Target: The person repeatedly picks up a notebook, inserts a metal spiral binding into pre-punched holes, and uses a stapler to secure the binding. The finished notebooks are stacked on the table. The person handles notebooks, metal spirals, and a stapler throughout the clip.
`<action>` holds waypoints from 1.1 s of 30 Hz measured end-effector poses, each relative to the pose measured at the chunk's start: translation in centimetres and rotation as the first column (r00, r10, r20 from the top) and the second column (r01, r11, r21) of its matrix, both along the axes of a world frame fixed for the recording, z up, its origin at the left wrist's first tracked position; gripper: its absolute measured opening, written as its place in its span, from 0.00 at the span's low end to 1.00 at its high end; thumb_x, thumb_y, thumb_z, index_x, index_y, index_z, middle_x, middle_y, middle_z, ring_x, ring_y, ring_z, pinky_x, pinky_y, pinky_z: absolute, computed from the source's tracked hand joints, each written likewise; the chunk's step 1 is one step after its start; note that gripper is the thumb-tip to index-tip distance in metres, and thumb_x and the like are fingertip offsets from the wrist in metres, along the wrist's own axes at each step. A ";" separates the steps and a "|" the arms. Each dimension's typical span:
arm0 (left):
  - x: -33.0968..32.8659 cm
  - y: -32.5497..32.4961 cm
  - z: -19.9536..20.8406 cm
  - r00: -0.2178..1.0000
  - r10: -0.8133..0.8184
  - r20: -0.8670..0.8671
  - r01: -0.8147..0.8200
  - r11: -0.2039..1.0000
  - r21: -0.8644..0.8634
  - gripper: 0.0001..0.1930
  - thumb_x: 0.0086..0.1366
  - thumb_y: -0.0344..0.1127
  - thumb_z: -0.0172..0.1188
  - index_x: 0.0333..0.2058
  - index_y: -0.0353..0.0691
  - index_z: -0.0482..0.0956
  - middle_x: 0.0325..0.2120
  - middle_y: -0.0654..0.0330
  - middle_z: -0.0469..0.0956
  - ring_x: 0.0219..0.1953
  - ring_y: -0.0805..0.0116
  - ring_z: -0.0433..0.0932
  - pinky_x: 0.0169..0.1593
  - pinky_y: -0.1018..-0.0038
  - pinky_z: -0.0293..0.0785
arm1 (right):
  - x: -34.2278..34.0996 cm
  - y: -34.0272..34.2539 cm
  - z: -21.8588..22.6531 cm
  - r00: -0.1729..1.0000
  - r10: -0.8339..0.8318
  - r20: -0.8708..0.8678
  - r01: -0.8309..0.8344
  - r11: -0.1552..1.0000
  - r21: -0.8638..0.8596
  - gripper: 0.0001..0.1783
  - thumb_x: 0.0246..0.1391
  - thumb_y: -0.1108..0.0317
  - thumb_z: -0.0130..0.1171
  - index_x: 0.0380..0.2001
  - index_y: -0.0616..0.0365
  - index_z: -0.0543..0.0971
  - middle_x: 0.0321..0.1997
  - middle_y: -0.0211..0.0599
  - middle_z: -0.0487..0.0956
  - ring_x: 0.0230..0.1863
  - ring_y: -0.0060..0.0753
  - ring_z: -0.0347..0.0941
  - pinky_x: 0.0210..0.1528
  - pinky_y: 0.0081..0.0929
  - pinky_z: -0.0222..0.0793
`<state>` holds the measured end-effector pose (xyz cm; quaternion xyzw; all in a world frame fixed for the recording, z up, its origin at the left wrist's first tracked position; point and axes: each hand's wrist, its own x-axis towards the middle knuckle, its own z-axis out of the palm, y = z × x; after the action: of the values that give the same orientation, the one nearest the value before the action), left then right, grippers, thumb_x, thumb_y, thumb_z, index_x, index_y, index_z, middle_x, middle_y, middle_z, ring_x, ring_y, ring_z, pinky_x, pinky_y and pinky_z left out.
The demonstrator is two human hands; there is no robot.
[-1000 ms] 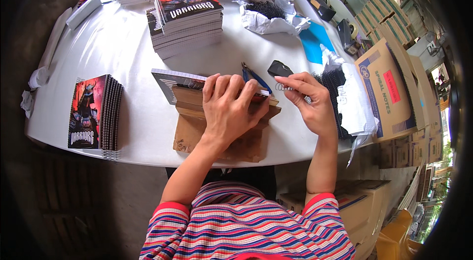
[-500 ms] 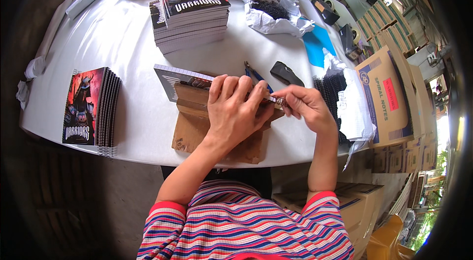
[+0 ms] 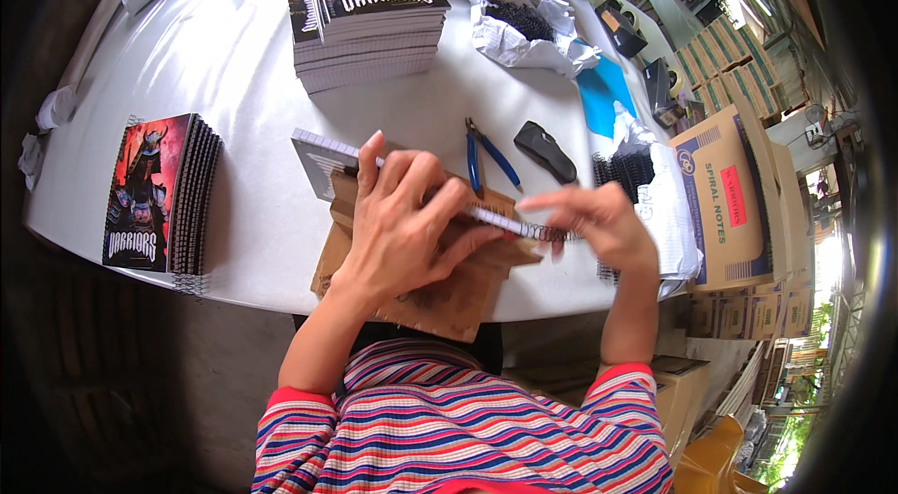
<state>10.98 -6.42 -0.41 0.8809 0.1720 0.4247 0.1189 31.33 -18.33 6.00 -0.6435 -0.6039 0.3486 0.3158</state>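
My left hand (image 3: 398,223) clasps a notebook (image 3: 323,150) near its edge, thumb on the near side and fingers over the top. The notebook leans on edge against a brown wooden block stand (image 3: 435,302). From its right end sticks out a dark spiral binding coil (image 3: 541,231). My right hand (image 3: 603,225) is at that coil, index finger stretched above it and a blurred fingertip below. Blue-handled cutting pliers (image 3: 493,157) and a black elongated object (image 3: 545,152) lie beyond the hands.
Spiral-bound notebooks (image 3: 150,190) are stacked at the left; a taller stack (image 3: 374,45) stands behind. Black coils (image 3: 516,21) rest in crumpled white paper, more coils (image 3: 625,178) lie at the right. A cardboard box (image 3: 730,199) stands at the table's right edge.
My left hand has slid left along the notebook, uncovering more of its right end and the pliers. My right hand has shifted right and down, its index finger now stretched; more coil shows.
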 end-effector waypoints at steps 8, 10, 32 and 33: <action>-0.3 -1.4 -0.9 0.999 0.030 -0.014 -0.030 0.999 -0.014 0.23 0.39 0.57 0.69 0.28 0.48 0.76 0.29 0.60 0.67 0.45 0.59 0.67 0.63 0.53 0.40 | 10.6 3.1 -12.7 0.657 -0.257 0.709 0.353 0.935 0.011 0.13 0.39 0.71 0.54 0.33 0.56 0.68 0.42 0.43 0.70 0.47 0.44 0.67 0.51 0.33 0.63; 0.0 -1.6 -0.6 1.000 0.016 0.012 -0.016 1.000 -0.025 0.25 0.38 0.58 0.69 0.27 0.45 0.75 0.31 0.58 0.67 0.46 0.58 0.67 0.64 0.53 0.39 | 12.0 2.7 -13.1 0.708 -0.436 0.556 0.468 0.879 0.093 0.13 0.39 0.74 0.53 0.33 0.56 0.67 0.40 0.43 0.73 0.47 0.42 0.70 0.50 0.32 0.64; -0.8 -2.1 0.0 0.999 0.045 -0.002 -0.045 0.995 -0.084 0.21 0.44 0.55 0.65 0.27 0.44 0.74 0.35 0.54 0.69 0.49 0.56 0.67 0.62 0.53 0.41 | 0.7 3.9 -3.3 0.924 0.317 -0.216 -0.223 0.901 0.372 0.06 0.44 0.78 0.59 0.17 0.63 0.77 0.32 0.44 0.81 0.38 0.42 0.79 0.47 0.34 0.72; -0.7 -2.1 -0.2 0.999 0.048 0.015 -0.047 0.996 -0.082 0.21 0.45 0.55 0.65 0.27 0.44 0.74 0.35 0.54 0.69 0.49 0.56 0.67 0.62 0.53 0.42 | 1.8 3.9 -3.3 0.944 0.298 -0.139 -0.210 0.872 0.442 0.03 0.43 0.77 0.61 0.19 0.64 0.78 0.32 0.45 0.81 0.38 0.42 0.79 0.47 0.36 0.72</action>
<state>10.30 -8.57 -0.59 0.8673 0.2090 0.4275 0.1459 33.11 -14.42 2.71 -0.4356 -0.7090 0.3123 0.4584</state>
